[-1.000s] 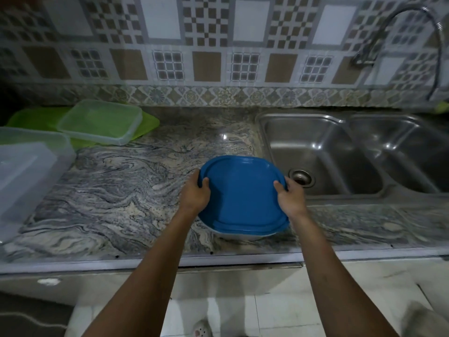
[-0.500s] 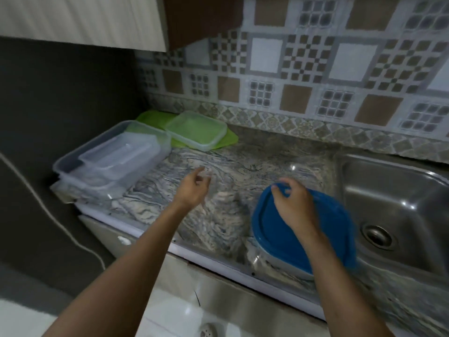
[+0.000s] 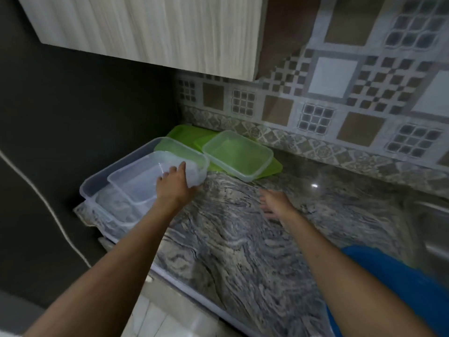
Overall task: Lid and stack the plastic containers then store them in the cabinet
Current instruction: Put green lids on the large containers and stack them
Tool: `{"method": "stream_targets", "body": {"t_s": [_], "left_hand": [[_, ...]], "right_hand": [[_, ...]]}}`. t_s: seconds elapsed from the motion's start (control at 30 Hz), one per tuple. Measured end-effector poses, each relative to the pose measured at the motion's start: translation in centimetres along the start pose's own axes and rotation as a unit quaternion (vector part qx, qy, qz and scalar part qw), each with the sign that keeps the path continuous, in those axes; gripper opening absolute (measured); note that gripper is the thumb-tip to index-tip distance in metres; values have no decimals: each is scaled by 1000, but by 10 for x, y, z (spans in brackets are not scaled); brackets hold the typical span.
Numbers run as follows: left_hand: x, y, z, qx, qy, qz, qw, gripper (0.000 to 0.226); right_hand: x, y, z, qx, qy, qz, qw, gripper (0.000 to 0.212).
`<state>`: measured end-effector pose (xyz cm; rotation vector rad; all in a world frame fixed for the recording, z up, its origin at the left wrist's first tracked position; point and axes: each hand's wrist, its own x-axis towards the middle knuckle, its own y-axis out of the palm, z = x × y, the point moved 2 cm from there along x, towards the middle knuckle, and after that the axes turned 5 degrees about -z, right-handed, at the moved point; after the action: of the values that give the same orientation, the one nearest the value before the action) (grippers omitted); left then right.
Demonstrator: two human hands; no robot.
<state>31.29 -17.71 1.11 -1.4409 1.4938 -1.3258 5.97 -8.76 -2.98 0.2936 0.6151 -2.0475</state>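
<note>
**Left hand on the clear tub, right hand open over the counter**

At the far left a cord (image 3: 36, 188) runs down the dark wall. A large clear tub (image 3: 97, 188) sits at the counter's left end, with a smaller clear tub (image 3: 136, 183) nested inside it. The left hand (image 3: 173, 184) is closed over the near right corner of the tubs, fingers curled over the rim; which of the two it grips I cannot tell. Just behind, against the tiled wall, a shallow clear box (image 3: 238, 155) lies on green lids (image 3: 187, 135). Above hangs a pale cabinet (image 3: 150, 30). The right hand (image 3: 274, 203) hovers over the bare marbled counter (image 3: 230, 251), fingers spread, holding nothing. At the lower right edge a blue lid (image 3: 393, 280) shows behind the right forearm, blurred. A steel sink (image 3: 432, 227) edges the frame.
</note>
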Motion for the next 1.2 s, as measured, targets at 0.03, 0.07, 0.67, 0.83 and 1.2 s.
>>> {"method": "stream_targets", "body": {"t_s": [0.03,0.07,0.67,0.83,1.2], "left_hand": [[4,1,2,-7,-15,36,999,71],[8,3,5,-10,-20,63,998,63],[28,11,35,-65,-19,117,991,37],[22,-19,6,-326,-60,-21,943,76],[17,-12,-60,-599,-198,192,752,35]], "right_hand": [[9,5,4,7,22,5,1000,52],[17,10,9,13,40,9,999,50],[95,42,44,176,51,-64,981,32],[87,-5,49,216,-18,-75,973,28],[90,-66,70,-31,-110,31,993,26]]}}
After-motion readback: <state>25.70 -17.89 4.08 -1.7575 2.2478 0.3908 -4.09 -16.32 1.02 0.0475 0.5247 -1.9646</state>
